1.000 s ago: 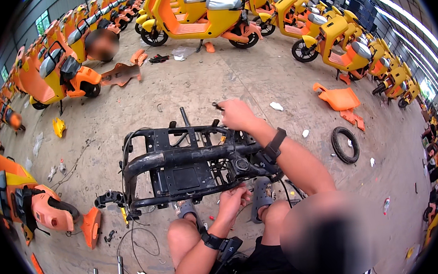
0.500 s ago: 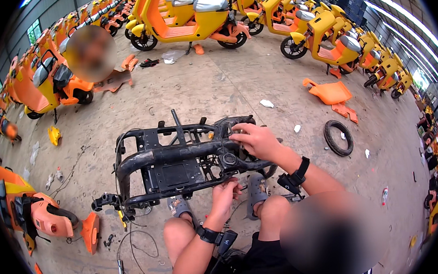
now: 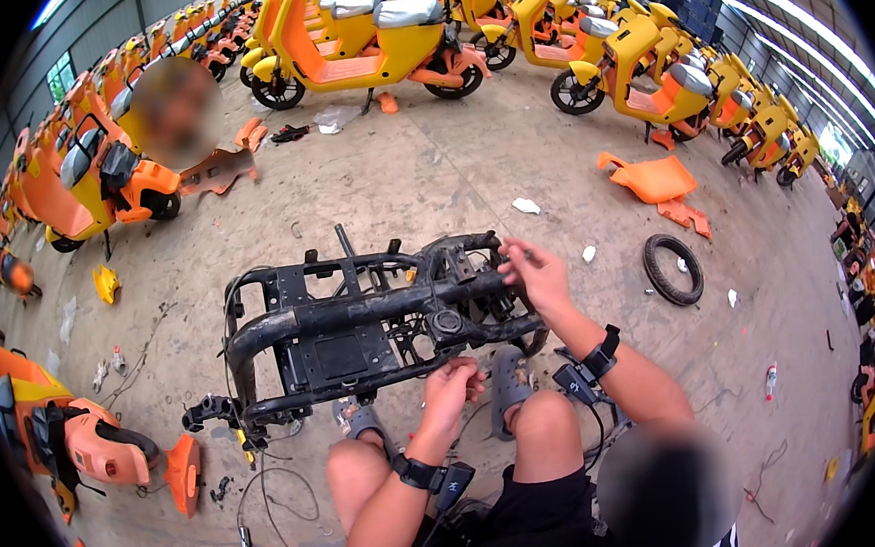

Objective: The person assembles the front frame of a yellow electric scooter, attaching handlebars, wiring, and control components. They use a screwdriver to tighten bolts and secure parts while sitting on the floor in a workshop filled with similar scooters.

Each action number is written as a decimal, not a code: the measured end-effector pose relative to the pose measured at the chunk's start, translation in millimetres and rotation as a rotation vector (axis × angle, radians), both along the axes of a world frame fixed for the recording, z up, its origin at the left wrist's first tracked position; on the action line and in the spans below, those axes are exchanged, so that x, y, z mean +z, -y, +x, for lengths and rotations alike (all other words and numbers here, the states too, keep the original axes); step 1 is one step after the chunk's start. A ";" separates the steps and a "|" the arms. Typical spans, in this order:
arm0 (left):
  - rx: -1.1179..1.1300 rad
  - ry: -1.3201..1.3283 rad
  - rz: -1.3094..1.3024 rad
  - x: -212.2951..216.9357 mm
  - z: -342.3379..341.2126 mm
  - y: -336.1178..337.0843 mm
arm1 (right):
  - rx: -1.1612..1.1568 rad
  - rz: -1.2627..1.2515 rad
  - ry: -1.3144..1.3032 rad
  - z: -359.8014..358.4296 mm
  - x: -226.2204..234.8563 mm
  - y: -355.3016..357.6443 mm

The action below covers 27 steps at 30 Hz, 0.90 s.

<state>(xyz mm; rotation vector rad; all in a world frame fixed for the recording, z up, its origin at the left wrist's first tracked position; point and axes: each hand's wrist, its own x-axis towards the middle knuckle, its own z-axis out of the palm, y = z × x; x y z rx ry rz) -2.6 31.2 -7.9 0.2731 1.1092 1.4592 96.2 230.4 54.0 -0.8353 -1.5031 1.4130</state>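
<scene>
A black metal scooter frame (image 3: 327,352) lies across the floor in front of my legs, its thick bent tube running left to right. My left hand (image 3: 451,385) is at the near rail of the frame, its fingers curled together; whatever they hold is hidden. Beside the frame's right end, my right hand (image 3: 538,270) has its thumb and fingers drawn close together. Anything between them is too small to make out. A round black socket (image 3: 446,321) sits on the frame between my two hands.
Orange body panels (image 3: 652,178) and a black tyre (image 3: 674,268) lie on the right. A partly stripped orange scooter (image 3: 97,435) rests at left, near loose cables (image 3: 270,484). Rows of yellow scooters (image 3: 364,47) stand behind; another person (image 3: 179,109), blurred, is at far left.
My right hand has moved rightward from above the frame's tubes to its right end. My left hand stays at the near rail. The view has shifted slightly.
</scene>
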 end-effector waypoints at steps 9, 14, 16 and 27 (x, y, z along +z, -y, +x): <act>-0.003 -0.026 0.021 1.4 1.6 1.9 | -0.102 0.442 0.580 -9.6 46.2 -9.2; -0.031 -0.045 0.003 3.3 7.6 -3.3 | -0.070 0.620 0.729 -29.2 18.6 -26.5; -0.037 -0.073 0.006 5.6 6.5 -2.4 | -0.092 0.660 0.693 -42.1 9.0 -28.9; -0.026 -0.042 0.030 -1.2 1.8 0.9 | -0.049 0.863 0.901 -63.1 7.3 -25.0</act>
